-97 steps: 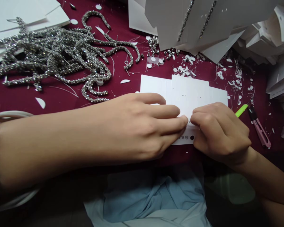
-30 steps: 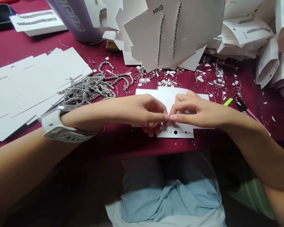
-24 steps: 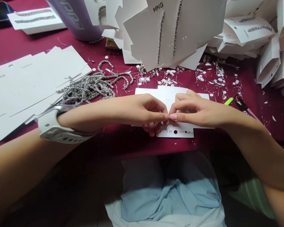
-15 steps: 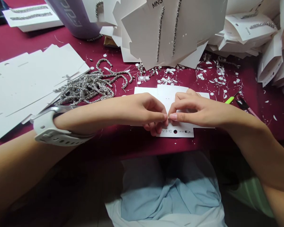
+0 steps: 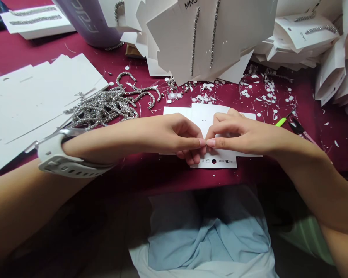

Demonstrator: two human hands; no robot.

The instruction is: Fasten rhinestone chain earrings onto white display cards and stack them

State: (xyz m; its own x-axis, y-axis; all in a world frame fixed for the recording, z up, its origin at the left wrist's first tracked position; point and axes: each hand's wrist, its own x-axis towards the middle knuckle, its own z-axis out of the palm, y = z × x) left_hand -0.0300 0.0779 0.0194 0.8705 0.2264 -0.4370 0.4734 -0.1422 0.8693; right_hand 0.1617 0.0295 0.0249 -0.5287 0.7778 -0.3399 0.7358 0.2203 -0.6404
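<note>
Over a white card (image 5: 226,163) near the table's front edge, my two hands meet, thumb tip against thumb tip. My left hand (image 5: 182,135), coming from the left, is closed in a pinch of thumb and forefinger, its other fingers curled beneath. Facing it, my right hand (image 5: 232,133) pinches in the same way. Whatever lies between the fingertips is too small to make out. The card has small printed symbols and a round hole along its near edge, and two tiny pinholes higher up. Its side flaps lie spread out to left and right.
Left of my hands is a heap of silver chains (image 5: 104,106) beside stacked white cards (image 5: 40,92). Finished-looking cards with chains (image 5: 203,42) stand behind. Paper scraps (image 5: 205,96) litter the cloth. A green-handled tool (image 5: 281,122) lies right; a purple container (image 5: 95,23) stands back left.
Both hands keep nearly the same pose; the fingertips have drawn slightly closer together. The whole view has shifted a little to the left.
</note>
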